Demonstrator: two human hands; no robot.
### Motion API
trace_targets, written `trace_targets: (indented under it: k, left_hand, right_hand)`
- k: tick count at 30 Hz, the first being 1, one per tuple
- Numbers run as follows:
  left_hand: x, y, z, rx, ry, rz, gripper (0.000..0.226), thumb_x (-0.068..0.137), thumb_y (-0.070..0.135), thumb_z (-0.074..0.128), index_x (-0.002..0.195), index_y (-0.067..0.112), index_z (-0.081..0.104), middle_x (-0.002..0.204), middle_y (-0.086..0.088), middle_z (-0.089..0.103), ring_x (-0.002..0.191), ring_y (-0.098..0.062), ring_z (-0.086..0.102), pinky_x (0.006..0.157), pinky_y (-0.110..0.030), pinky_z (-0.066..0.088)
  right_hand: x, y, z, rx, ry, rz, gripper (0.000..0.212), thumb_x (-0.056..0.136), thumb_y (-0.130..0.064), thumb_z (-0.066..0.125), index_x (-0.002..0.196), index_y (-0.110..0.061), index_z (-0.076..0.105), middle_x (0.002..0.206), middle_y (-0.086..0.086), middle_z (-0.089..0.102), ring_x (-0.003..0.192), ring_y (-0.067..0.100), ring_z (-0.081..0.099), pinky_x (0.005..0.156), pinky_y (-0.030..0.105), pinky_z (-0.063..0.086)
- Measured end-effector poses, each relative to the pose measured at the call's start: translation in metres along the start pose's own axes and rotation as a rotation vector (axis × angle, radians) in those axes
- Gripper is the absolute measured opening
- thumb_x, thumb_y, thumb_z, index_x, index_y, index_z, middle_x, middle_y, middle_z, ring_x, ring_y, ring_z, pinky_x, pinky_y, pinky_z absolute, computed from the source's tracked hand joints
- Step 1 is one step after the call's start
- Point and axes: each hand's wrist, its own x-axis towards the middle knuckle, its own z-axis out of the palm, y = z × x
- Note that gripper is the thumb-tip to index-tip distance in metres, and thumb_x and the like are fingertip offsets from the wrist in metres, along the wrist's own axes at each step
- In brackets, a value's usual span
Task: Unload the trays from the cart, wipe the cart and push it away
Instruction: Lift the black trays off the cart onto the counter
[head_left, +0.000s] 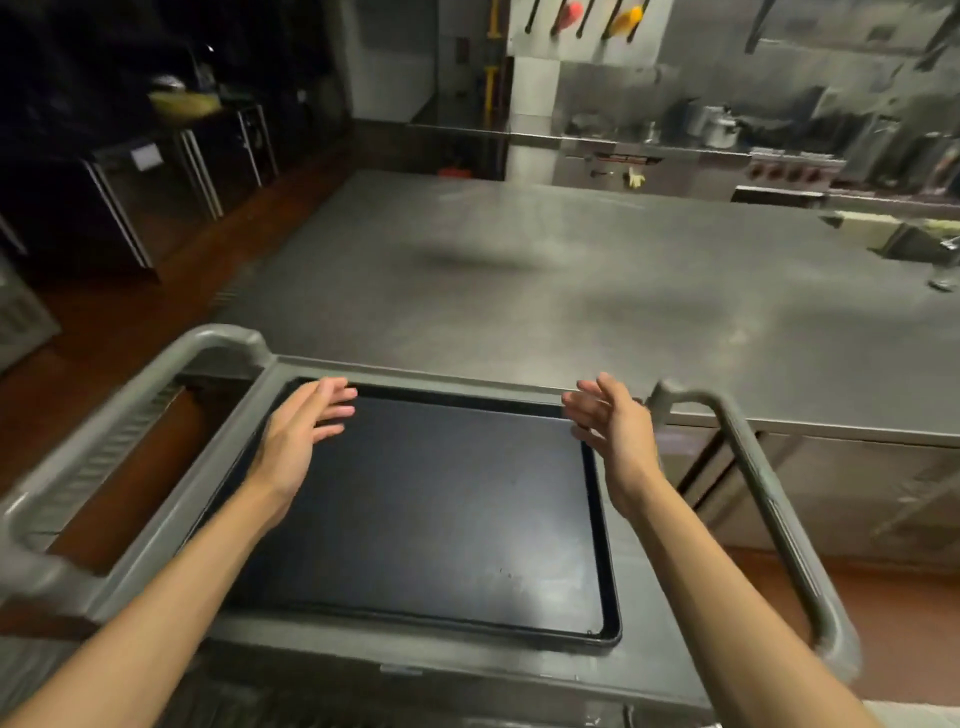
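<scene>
A black rectangular tray (431, 514) lies flat on the top shelf of a grey cart (171, 514). My left hand (301, 431) hovers over the tray's far left corner, fingers apart and empty. My right hand (608, 421) hovers at the tray's far right corner, also open and holding nothing. Both palms face inward toward each other. The cart has grey loop handles, one on the left (104, 415) and one on the right (763, 493). Whether more trays lie under this one cannot be told.
A large steel worktable (571, 291) stands directly beyond the cart, touching its far edge. Steel racks (197, 156) line the dark left side across a red-brown floor (104, 338). Counters with pots (722, 130) and a sink run along the back right.
</scene>
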Motion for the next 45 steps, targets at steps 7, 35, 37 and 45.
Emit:
trace_targets:
  k: [7, 35, 37, 45]
  left_hand:
    - [-0.034, -0.097, -0.045, 0.42, -0.108, -0.177, 0.026, 0.088, 0.047, 0.058, 0.104, 0.028, 0.068, 0.103, 0.009, 0.068, 0.1, -0.01, 0.062, 0.091, -0.031, 0.045]
    - [-0.079, -0.143, -0.074, 1.373, -0.467, 0.386, 0.064, 0.066, 0.022, 0.084, 0.125, 0.014, 0.061, 0.103, -0.007, 0.057, 0.085, -0.022, 0.057, 0.066, -0.035, 0.052]
    - [-0.071, -0.127, -0.071, 1.432, -0.401, 0.454, 0.072, 0.057, 0.009, 0.087, 0.125, 0.015, 0.063, 0.113, -0.014, 0.061, 0.095, -0.029, 0.06, 0.07, -0.04, 0.054]
    - [-0.072, -0.109, -0.072, 1.221, -0.28, 0.642, 0.066, 0.045, -0.006, 0.091, 0.107, 0.011, 0.073, 0.111, -0.011, 0.071, 0.093, -0.027, 0.072, 0.077, -0.049, 0.059]
  right_hand:
    - [-0.015, 0.12, 0.023, -0.387, -0.108, 0.13, 0.015, 0.092, -0.02, 0.059, 0.084, -0.015, 0.07, 0.095, 0.013, 0.074, 0.087, 0.024, 0.067, 0.082, 0.037, 0.053]
    - [-0.093, 0.177, 0.011, -1.609, -0.557, -0.776, 0.028, 0.063, -0.022, 0.086, 0.08, -0.014, 0.065, 0.08, 0.001, 0.057, 0.071, 0.021, 0.056, 0.058, 0.032, 0.046]
    - [-0.094, 0.163, 0.009, -1.477, -0.448, -0.855, 0.014, 0.08, -0.021, 0.073, 0.085, -0.013, 0.064, 0.083, 0.003, 0.056, 0.074, 0.023, 0.054, 0.061, 0.035, 0.046]
    - [-0.085, 0.157, 0.029, -1.731, -0.222, -0.568, 0.07, 0.063, -0.007, 0.086, 0.128, -0.01, 0.06, 0.119, 0.012, 0.066, 0.105, 0.032, 0.064, 0.083, 0.041, 0.057]
